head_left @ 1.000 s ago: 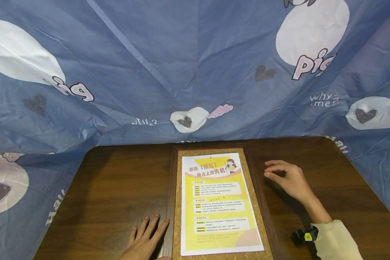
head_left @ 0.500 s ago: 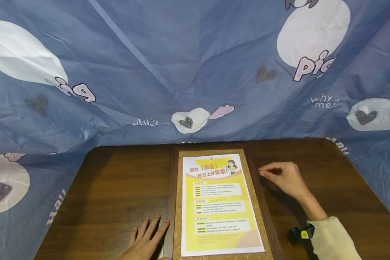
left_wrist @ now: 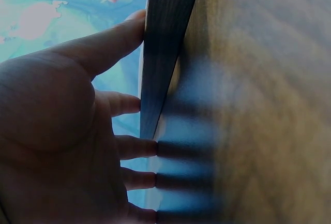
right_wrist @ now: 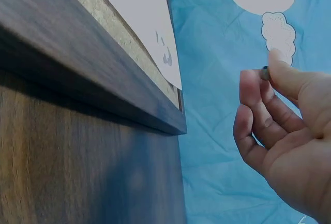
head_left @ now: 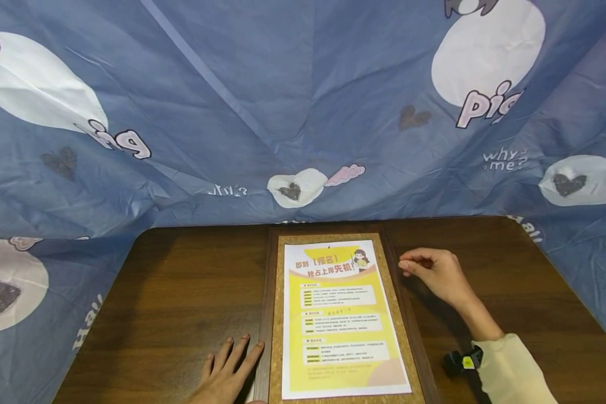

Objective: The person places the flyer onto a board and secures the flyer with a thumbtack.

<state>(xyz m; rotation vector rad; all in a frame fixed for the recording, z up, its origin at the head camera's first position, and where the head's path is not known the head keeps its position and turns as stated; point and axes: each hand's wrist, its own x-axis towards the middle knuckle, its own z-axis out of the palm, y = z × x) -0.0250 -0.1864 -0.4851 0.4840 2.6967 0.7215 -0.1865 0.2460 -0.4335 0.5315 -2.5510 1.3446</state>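
A yellow and white poster (head_left: 345,336) lies on a wood-framed cork board (head_left: 278,314), with a tiny dark pin (head_left: 329,247) at its top edge. Beside the board's upper right side, my right hand (head_left: 436,275) pinches a small dark pushpin (right_wrist: 265,73) between thumb and fingertips, above the table. Only the pushpin's dark rounded end shows in the right wrist view. My left hand (head_left: 225,373) rests spread on the table at the board's lower left. Its thumb touches the frame's side (left_wrist: 168,38) in the left wrist view, with the fingers straight.
The brown wooden table (head_left: 192,280) extends on both sides of the board. A blue printed cloth (head_left: 222,112) hangs behind its far edge. A black strapped device (head_left: 462,362) with a yellow-green mark sits at the right sleeve (head_left: 512,370).
My right hand has moved left, closer to the board's frame, and its fingertips have drawn together. The left hand and the poster stay in place.
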